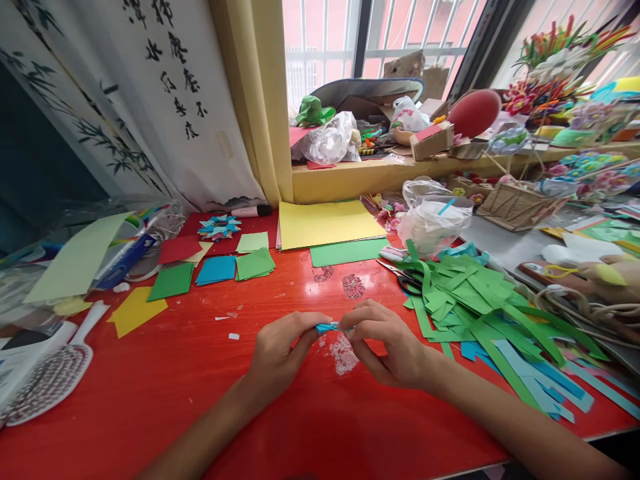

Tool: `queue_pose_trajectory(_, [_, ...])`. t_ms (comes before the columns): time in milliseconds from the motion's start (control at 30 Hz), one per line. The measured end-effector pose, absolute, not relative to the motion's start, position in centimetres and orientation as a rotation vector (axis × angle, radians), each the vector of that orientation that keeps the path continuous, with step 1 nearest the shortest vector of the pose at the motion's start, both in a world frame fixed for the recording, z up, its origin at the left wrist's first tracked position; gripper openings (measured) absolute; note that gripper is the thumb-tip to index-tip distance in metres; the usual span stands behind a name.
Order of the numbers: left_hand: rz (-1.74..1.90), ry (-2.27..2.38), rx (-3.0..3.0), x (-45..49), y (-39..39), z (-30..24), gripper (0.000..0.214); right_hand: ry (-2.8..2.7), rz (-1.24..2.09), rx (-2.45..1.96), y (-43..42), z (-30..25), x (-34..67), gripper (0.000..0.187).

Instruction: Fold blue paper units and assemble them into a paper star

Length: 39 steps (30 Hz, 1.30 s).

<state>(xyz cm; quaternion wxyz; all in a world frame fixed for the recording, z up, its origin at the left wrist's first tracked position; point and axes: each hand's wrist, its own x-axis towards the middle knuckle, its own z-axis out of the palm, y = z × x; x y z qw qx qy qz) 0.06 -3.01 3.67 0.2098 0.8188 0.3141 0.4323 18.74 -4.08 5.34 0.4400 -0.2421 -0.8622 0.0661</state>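
two hands (278, 348), one pair of scissors (397, 271), one hairbrush (53, 383), one red balloon (475, 112), one black-capped marker (247, 212)

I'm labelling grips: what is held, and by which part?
Blue paper, its left end pinched by the left hand; the right hand hides its other end, grip unclear.

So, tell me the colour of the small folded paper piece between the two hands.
The small folded paper piece is blue, best seen in the head view.
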Motion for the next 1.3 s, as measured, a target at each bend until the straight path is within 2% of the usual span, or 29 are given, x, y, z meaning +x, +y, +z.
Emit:
queue_pose_trajectory(933, [1.219,0.898,2.389,0.26,-3.08,3.48,0.015,-2.168,0.165,-0.592,-3.92,5.05,18.77,0.016])
queue_pose_trajectory(1300, [1.236,0.907,2.387,0.25,-3.21,3.38,0.017,-2.076,0.136,-0.580,-4.01,5.14,18.52,0.024])
